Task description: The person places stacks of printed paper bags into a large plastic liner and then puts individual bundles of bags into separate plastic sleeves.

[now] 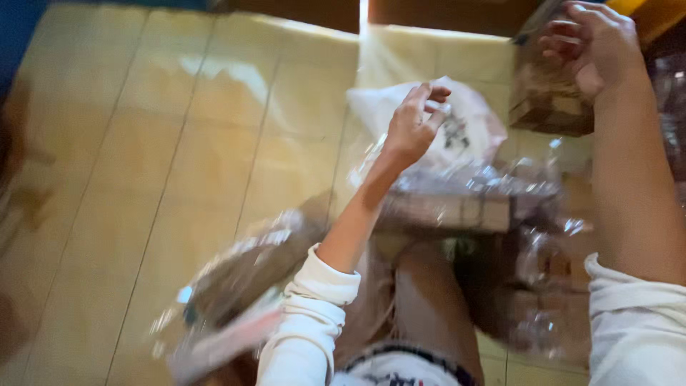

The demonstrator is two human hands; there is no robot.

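Clear crinkled plastic wrapping [493, 187] lies heaped across the person's lap and over the pale yellow tiled floor [179, 164], blurred by motion. Within the heap sits a flat brown box-like package [446, 212] sealed under the film; what it holds cannot be made out. Behind it rests a white plastic bag with a dark print [464, 121], bulging, its contents hidden.

The left hand [414, 125] reaches forward over that white bag, fingers curled with the thumb and fingertips pinched at a bit of clear film; whether it truly grips the film is hard to tell through the blur. The right hand [593, 46] is raised at the upper right, fingers bent around the top of a brown cardboard box wrapped in clear plastic [547, 100], which stands tilted on the floor just beside the bag. The two hands are well apart.

Lower left, another brown packet in shiny clear wrap [236, 286] lies near the left white sleeve [307, 322], its contents unreadable.
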